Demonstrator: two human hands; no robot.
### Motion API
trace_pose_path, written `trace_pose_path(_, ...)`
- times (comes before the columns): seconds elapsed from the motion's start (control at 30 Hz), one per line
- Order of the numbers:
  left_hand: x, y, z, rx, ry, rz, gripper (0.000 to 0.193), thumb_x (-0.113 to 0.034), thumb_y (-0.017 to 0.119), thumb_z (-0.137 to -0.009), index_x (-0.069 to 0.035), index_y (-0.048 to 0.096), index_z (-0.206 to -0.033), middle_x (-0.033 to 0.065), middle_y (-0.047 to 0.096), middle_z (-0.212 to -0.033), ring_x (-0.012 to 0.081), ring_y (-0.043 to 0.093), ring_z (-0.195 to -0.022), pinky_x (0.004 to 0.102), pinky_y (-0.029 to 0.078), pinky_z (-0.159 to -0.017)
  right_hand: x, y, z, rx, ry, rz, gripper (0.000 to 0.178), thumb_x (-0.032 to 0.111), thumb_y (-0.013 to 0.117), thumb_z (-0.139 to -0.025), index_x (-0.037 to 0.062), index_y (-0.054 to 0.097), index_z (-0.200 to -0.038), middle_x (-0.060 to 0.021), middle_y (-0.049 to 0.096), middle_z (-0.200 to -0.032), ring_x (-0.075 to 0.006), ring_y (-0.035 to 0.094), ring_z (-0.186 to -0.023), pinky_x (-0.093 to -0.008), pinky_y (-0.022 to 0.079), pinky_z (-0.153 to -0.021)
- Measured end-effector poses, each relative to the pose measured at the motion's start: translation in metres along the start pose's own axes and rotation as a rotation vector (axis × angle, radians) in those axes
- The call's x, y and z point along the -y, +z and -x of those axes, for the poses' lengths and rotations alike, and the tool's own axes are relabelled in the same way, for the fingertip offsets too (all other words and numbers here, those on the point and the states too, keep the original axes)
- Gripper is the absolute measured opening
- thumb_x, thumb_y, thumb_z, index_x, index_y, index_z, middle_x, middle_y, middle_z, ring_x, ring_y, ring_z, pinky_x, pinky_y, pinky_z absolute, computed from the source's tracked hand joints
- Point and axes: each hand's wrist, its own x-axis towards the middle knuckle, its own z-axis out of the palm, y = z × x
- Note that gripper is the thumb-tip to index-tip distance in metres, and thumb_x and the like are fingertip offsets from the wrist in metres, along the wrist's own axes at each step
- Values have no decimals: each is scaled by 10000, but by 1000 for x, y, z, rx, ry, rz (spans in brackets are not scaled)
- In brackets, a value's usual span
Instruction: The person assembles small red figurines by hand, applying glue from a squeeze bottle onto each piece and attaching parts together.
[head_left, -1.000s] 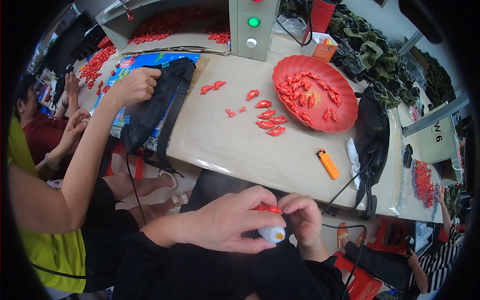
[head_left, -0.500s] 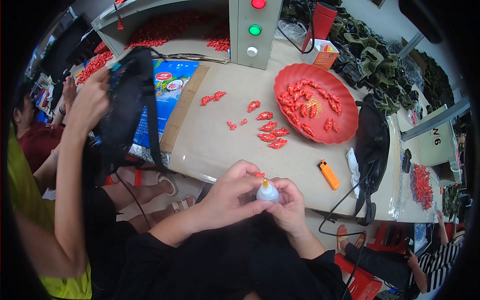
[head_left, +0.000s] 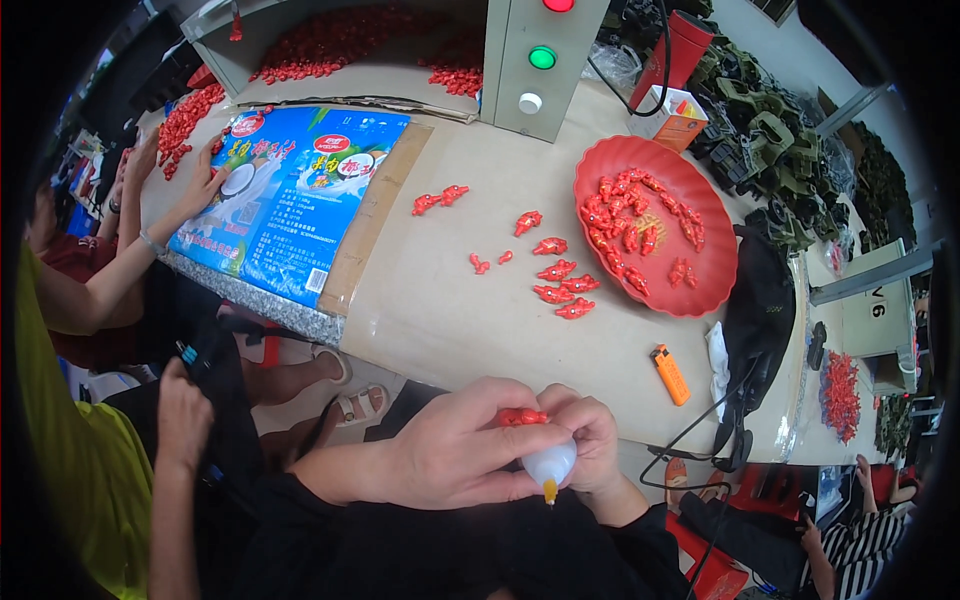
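My left hand (head_left: 445, 450) is closed around a small white squeeze bottle (head_left: 553, 464), its thumb and forefinger on the body. The bottle's amber tip points down toward me. A glossy red plastic piece (head_left: 522, 416) shows above that forefinger, between my two hands. My right hand (head_left: 597, 440) is closed beside it, fingertips at the piece's right end; its palm side is partly hidden behind the bottle. On the table beyond lie several similar red figure-like pieces (head_left: 553, 271), plus two smaller bits. A red scalloped dish (head_left: 707, 285) holds more of them.
An orange lighter (head_left: 670, 375), a white tissue (head_left: 718, 362) and a black bag (head_left: 762, 320) lie to the right. A blue printed sheet (head_left: 275, 265) covers the left side, with a co-worker's hand (head_left: 203, 182) on it. A grey post (head_left: 530, 75) with coloured buttons stands behind.
The bottle has tipped from nozzle up to nozzle down toward me, and more of the red piece shows. At left, a co-worker's raised black bag has dropped below the table edge, uncovering the blue sheet.
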Motion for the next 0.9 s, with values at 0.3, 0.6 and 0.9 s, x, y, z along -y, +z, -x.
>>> trace_pose_path(0.3,12,-2,1,-31,-78,5,456,-256,756,-595,-92,609,-995,69,469,-895,162,493,-756,232,418,-638,-6,3,-5,-58,79,-76,367,211,652,-747,58,449,-1012,-157,495,-977,-205,531,-832,-310,434,-708)
trace_pose_path(0.6,77,7,15,-284,-527,656,295,-65,418,-858,-5,476,-1141,48,424,-934,84,475,-740,217,417,-674,0,16,-27,-122,223,-474,358,310,584,-789,54,407,-967,-145,473,-771,-181,491,-544,-253,419,-470)
trace_pose_path(0.9,91,11,12,-369,-552,622,313,-64,396,-876,7,430,-1179,67,436,-960,111,509,-783,239,440,-707,16,38,-44,42,410,-691,401,377,608,-754,34,442,-877,-89,435,-723,-141,416,-578,-245,364,-501)
